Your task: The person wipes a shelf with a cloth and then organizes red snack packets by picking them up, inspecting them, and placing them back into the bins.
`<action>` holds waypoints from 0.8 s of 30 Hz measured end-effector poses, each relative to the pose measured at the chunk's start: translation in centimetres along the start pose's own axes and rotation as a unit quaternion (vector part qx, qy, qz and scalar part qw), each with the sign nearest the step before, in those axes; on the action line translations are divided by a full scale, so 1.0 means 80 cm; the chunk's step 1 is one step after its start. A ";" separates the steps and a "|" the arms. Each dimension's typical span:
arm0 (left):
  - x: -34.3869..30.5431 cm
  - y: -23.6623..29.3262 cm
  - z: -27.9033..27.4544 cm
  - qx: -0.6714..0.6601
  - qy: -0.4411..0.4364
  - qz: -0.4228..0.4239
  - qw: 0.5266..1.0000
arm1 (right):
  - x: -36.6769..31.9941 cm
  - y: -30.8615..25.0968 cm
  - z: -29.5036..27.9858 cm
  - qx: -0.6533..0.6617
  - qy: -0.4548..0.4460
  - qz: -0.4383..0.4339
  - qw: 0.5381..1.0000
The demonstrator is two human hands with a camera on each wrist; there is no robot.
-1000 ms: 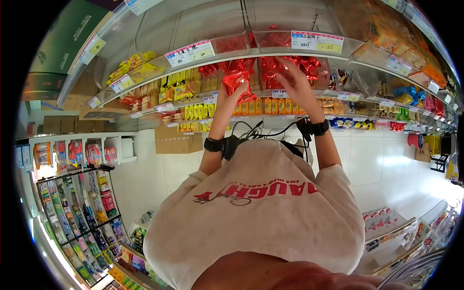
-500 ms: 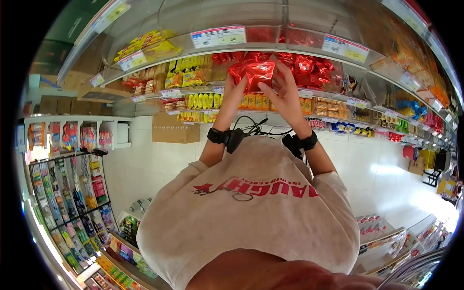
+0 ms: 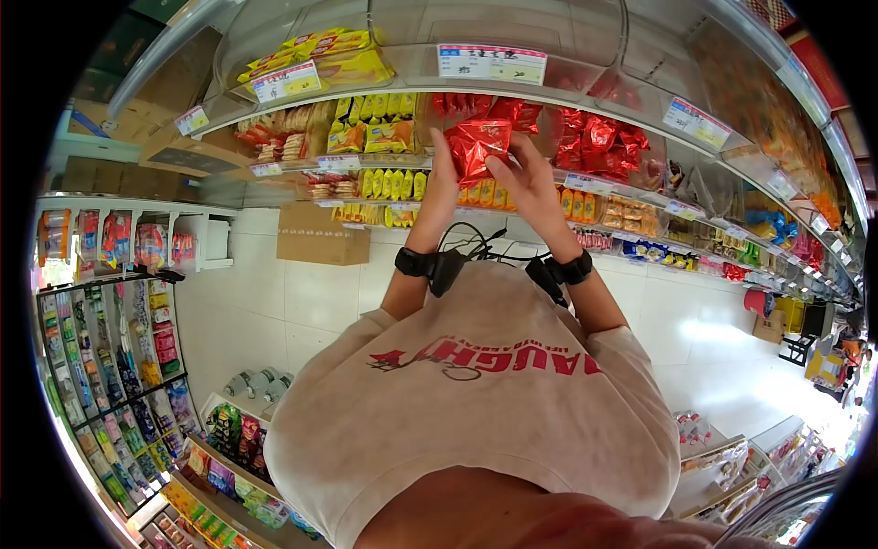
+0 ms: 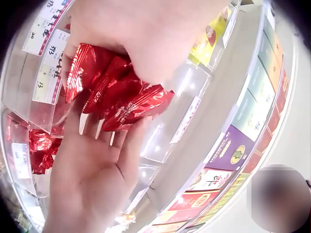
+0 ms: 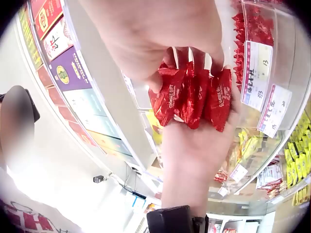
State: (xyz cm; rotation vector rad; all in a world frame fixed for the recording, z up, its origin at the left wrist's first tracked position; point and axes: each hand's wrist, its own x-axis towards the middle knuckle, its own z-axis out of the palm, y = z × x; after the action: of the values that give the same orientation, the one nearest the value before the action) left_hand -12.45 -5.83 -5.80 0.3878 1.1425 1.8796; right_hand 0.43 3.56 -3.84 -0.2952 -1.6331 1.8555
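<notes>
Several shiny red foil snack packets (image 3: 479, 148) are held side by side between both hands, in front of the shelf. My left hand (image 3: 441, 183) grips them from the left, its thumb over the foil in the left wrist view. From the other side my right hand (image 3: 532, 188) holds the same packets (image 5: 192, 99), thumb at their near edge. In the right wrist view the packets lie across the left palm (image 5: 194, 150). More red packets (image 3: 599, 142) lie in a clear shelf bin just beyond the right hand.
Clear-fronted bins with price tags (image 3: 492, 64) run along the shelf above the hands. Yellow packets (image 3: 375, 137) fill the bins at left. A cardboard box (image 3: 324, 233) stands on the floor below the shelf. Boxed goods (image 4: 228, 150) line a shelf in the left wrist view.
The right hand has come out of the red bin and joined the left hand at the packets. Both hands have drawn them back slightly from the shelf, and the head view has shifted.
</notes>
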 end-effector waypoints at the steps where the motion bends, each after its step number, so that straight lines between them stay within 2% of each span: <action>1: -0.001 0.005 -0.002 0.017 0.012 0.000 1.000 | 0.001 0.002 0.004 0.007 -0.009 0.005 1.000; 3: -0.002 0.012 -0.008 0.049 0.035 -0.002 0.998 | 0.003 0.006 0.012 0.019 -0.026 0.016 0.999; 6: 0.001 0.018 -0.031 0.019 0.010 -0.001 1.000 | 0.011 0.000 0.030 0.015 -0.052 0.032 0.998; 9: -0.002 0.021 -0.053 0.017 0.013 0.035 0.999 | 0.021 -0.005 0.044 -0.015 -0.063 0.058 0.996; 12: 0.001 0.017 -0.087 -0.039 -0.043 0.062 0.996 | 0.025 -0.005 0.062 -0.016 -0.037 0.057 0.998; 15: 0.002 0.030 -0.094 0.123 -0.098 0.134 0.978 | 0.020 0.008 0.071 0.006 -0.016 0.073 0.997; 16: -0.006 0.042 -0.082 0.145 -0.056 0.051 0.986 | 0.016 0.009 0.073 0.014 -0.014 0.085 0.996; 19: -0.007 0.053 -0.057 0.095 -0.021 -0.007 0.995 | 0.007 0.015 0.078 -0.086 0.031 0.025 0.996; 20: -0.009 0.054 -0.046 0.077 0.016 -0.019 0.997 | 0.005 0.018 0.077 -0.106 0.048 0.026 0.993; 23: -0.004 0.058 -0.028 0.088 -0.027 0.015 0.996 | 0.008 0.010 0.071 0.026 0.045 0.050 0.997; 24: 0.000 0.053 -0.023 0.101 -0.020 0.041 0.994 | 0.008 0.002 0.067 0.018 0.046 0.077 0.996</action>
State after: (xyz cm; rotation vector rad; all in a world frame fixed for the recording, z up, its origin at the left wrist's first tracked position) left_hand -15.82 -7.71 -3.26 0.5905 1.3111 1.8241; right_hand -3.11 -0.38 -2.76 -0.4965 -1.5501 1.9538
